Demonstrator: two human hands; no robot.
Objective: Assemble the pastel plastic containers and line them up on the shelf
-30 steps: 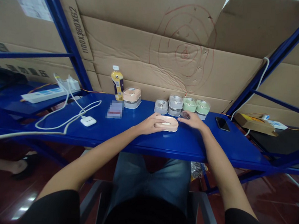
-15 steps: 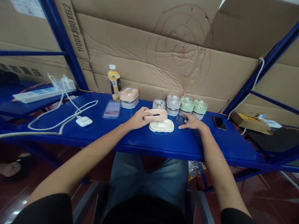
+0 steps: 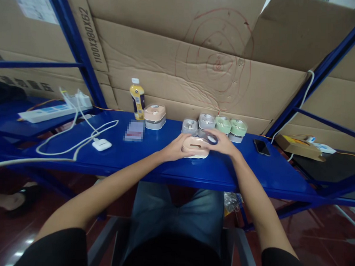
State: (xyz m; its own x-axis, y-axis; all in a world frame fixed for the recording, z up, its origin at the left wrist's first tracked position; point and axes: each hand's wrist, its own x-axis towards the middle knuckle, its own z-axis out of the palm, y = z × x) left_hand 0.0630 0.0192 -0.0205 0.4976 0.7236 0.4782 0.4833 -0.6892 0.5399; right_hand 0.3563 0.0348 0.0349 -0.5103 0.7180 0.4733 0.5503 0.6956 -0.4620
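Observation:
A pink oval lid with a dark slot (image 3: 196, 145) sits over a cream base (image 3: 200, 156), whose lower edge shows beneath it. My left hand (image 3: 176, 147) grips the lid's left side between thumb and fingers. Above the lid's right end, my right hand (image 3: 221, 142) holds a clear plastic cover (image 3: 208, 138), tilted and partly hidden by the fingers. Just behind stand a small clear-topped container (image 3: 189, 126), a grey-lidded one (image 3: 206, 121) and two green-lidded ones (image 3: 223, 124). Farther left is a pink-lidded container (image 3: 154, 116).
On the blue table (image 3: 158, 167) are a yellow drink bottle (image 3: 137, 99), a blurred packet (image 3: 134, 130), a white earphone case (image 3: 101, 145) with cables, and a phone (image 3: 261, 147). A power strip (image 3: 53, 110) lies left. Cardboard (image 3: 157, 60) stands behind.
My left hand has brought the pink lid right, over the cream base. My right hand has lifted the clear cover from the table and moved left above the lid.

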